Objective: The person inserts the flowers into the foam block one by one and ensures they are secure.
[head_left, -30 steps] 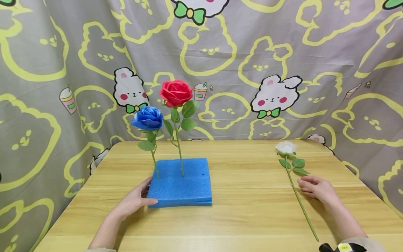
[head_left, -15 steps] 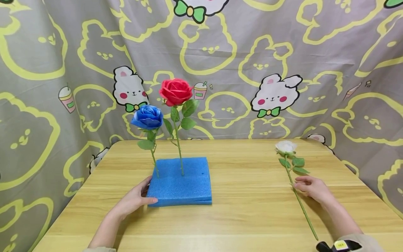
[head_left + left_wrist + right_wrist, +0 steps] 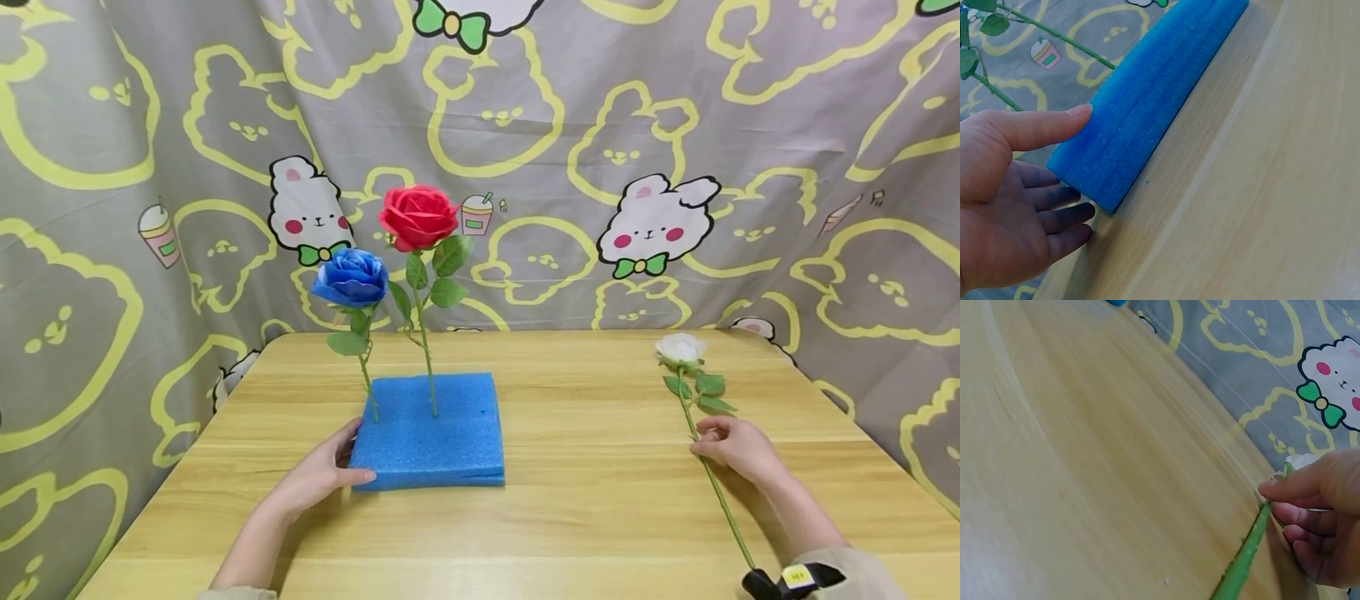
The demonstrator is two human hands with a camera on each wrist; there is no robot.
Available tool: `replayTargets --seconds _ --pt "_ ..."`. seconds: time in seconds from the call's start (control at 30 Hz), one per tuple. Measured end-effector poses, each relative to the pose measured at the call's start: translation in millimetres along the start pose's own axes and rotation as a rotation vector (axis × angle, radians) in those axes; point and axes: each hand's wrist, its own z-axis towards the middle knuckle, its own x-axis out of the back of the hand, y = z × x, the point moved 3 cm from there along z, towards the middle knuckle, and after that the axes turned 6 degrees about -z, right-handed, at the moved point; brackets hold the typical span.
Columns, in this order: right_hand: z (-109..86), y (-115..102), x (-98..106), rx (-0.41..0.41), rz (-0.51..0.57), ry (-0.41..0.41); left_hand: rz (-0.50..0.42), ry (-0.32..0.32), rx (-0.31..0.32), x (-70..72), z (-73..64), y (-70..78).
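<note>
A blue foam block [image 3: 435,450] lies on the table with a blue rose [image 3: 351,277] and a red rose [image 3: 418,218] standing in it. My left hand [image 3: 318,471] rests at the block's near left corner. In the left wrist view, the thumb [image 3: 1054,128] lies straight against the block and the other fingers are loosely extended by its end. On the right, a white rose [image 3: 680,350] lies with its stem toward me. My right hand [image 3: 738,450] pinches that stem [image 3: 1244,559] between thumb and forefinger below the leaves; the other fingers curl loosely.
The wooden table [image 3: 585,500] runs back to a grey patterned curtain [image 3: 525,108]. Wood surface separates the foam block from the white rose. A black device with a yellow label [image 3: 795,577] sits at the right wrist, near the stem's lower end.
My right hand has moved left from beside the white rose onto its stem, and its thumb and forefinger have come together there. The left hand and the foam block have stayed in place.
</note>
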Motion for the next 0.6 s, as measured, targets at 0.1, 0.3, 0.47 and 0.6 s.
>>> replayTargets --seconds 0.1,0.3,0.47,0.6 --pt "1.5 -2.0 0.7 -0.025 -0.017 0.001 0.006 0.002 0.001 0.1 -0.1 0.8" --pt "4.1 -4.9 2.0 -0.067 -0.049 0.003 0.014 0.002 0.004 0.1 -0.4 1.2" --pt "4.7 -4.7 1.8 -0.088 -0.026 0.020 0.016 0.004 0.005 0.1 -0.4 1.0" --pt "3.3 -3.4 0.6 -0.111 0.043 0.029 0.016 0.004 0.004 0.4 -0.7 0.7"
